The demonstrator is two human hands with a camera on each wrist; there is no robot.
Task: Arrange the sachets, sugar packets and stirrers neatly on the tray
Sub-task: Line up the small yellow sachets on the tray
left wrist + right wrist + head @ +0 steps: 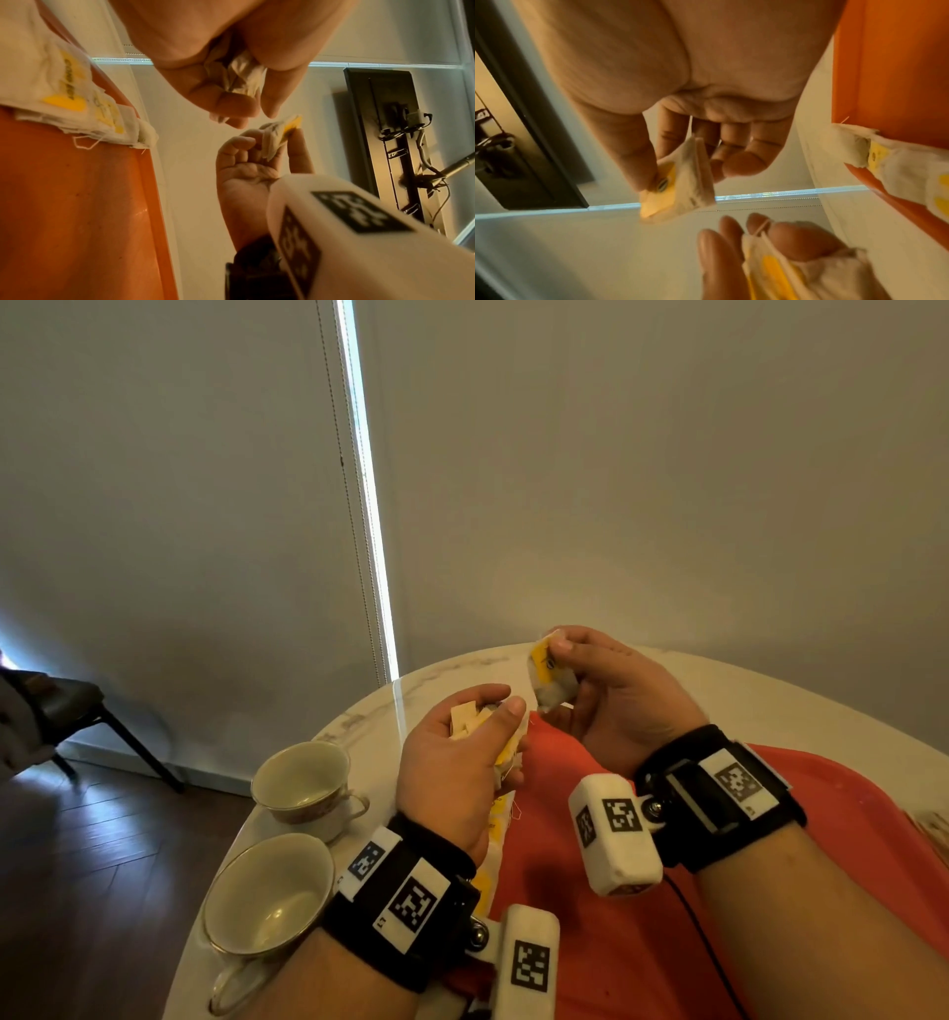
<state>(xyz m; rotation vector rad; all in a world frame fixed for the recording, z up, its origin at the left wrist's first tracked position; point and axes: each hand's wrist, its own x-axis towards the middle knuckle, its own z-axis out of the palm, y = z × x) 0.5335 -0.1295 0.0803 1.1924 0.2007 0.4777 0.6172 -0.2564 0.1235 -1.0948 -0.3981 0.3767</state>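
My left hand [462, 752] is raised over the left edge of the orange tray [616, 891] and grips a bunch of white and yellow sachets [470, 719]. In the left wrist view these sachets [239, 79] sit crumpled inside the curled fingers. My right hand [606, 690] is just to the right and slightly farther off, pinching one yellow-tagged sachet [547, 672] between thumb and fingers; the right wrist view shows this sachet [682, 182] hanging from the thumb. A row of more sachets [69, 97] lies along the tray's left rim.
Two empty teacups [303, 783] [267, 896] stand on the white marble table [770, 701] left of the tray. A dark chair [67, 706] is on the wooden floor at far left. Some thin sticks [932, 829] show at the tray's right edge.
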